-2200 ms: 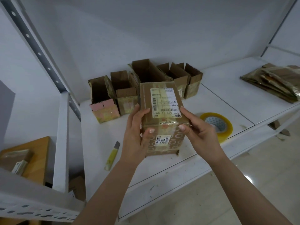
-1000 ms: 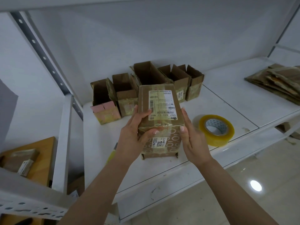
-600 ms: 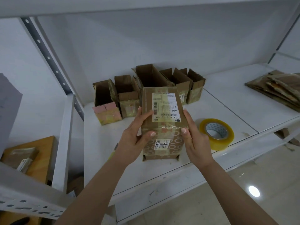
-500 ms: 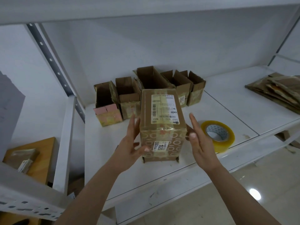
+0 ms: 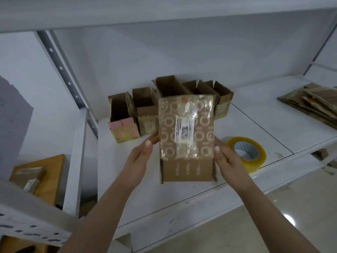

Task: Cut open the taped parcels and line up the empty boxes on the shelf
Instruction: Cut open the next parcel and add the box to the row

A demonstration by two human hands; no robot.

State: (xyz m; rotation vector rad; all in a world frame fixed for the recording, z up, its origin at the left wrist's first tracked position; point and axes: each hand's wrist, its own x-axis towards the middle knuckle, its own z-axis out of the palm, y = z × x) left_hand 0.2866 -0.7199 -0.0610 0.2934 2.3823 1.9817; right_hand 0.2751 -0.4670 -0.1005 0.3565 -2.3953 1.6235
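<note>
Head view, looking down at a white shelf [image 5: 255, 128]. We hold a taped parcel [image 5: 186, 137] at the centre of the frame, above the shelf's front edge, tilted so a broad face with a printed ring pattern and a small label points up at us. Our left hand [image 5: 140, 157] presses its side from the left of the frame, fingers fairly straight, thumb on the near edge. Our right hand [image 5: 228, 161] does the same from the right. Neither hand curls around it; the parcel is squeezed between flat palms.

Glossy tape covers the upper face, so that surface looks slick. The cardboard appears stiff, and the parcel seems light, judging by how easily two flat hands carry it. The bare cardboard sides give us the safest hold, away from the tape.

Behind the parcel, in the upper middle of the frame, open boxes [image 5: 145, 110] stand in a row. A tape roll [image 5: 248, 154] lies at the right, near our right hand. Flattened cardboard [image 5: 313, 105] is stacked at the far right.
</note>
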